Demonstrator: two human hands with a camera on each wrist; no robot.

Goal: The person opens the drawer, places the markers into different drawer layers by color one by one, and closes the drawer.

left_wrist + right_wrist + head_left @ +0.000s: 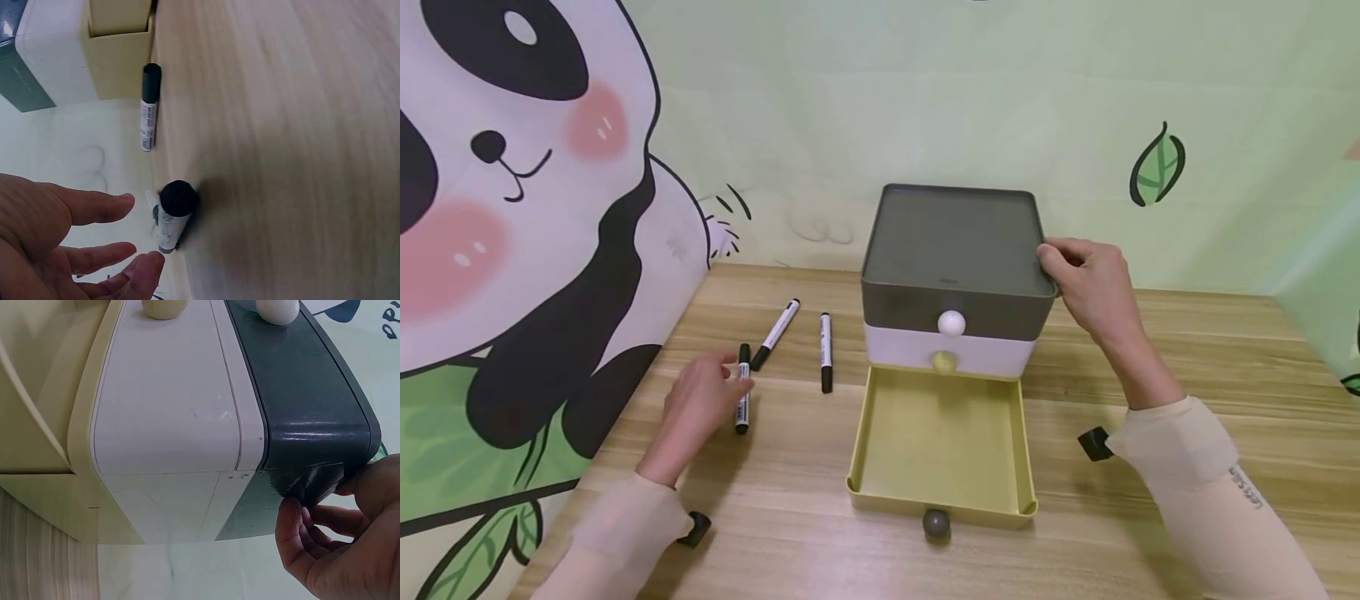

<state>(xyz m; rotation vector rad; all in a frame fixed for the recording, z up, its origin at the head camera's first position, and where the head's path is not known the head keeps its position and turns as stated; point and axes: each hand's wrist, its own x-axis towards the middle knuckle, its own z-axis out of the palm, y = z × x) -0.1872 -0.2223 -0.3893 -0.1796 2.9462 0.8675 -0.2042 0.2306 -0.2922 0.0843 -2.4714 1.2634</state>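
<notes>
My left hand (703, 396) is over a black-capped whiteboard marker (742, 414) lying on the table. Its thumb and fingers stand apart around the marker, and the left wrist view shows a gap between thumb and fingertips. Two more markers lie close by: one slanted marker (778, 330) and one upright-pointing marker (826, 346). My right hand (1093, 283) grips the right side of a stacked drawer box (958, 233), thumb on the dark top rim and fingers curled under the side. The yellow bottom drawer (940, 450) is pulled out, with nothing inside.
The box's dark top tier has a white knob (951, 323); the white middle tier has a yellow knob (944, 362). A grey knob (936, 523) sits on the pulled-out drawer's front. Behind the wooden table (1195, 367) hangs a green panda-printed backdrop (820, 125).
</notes>
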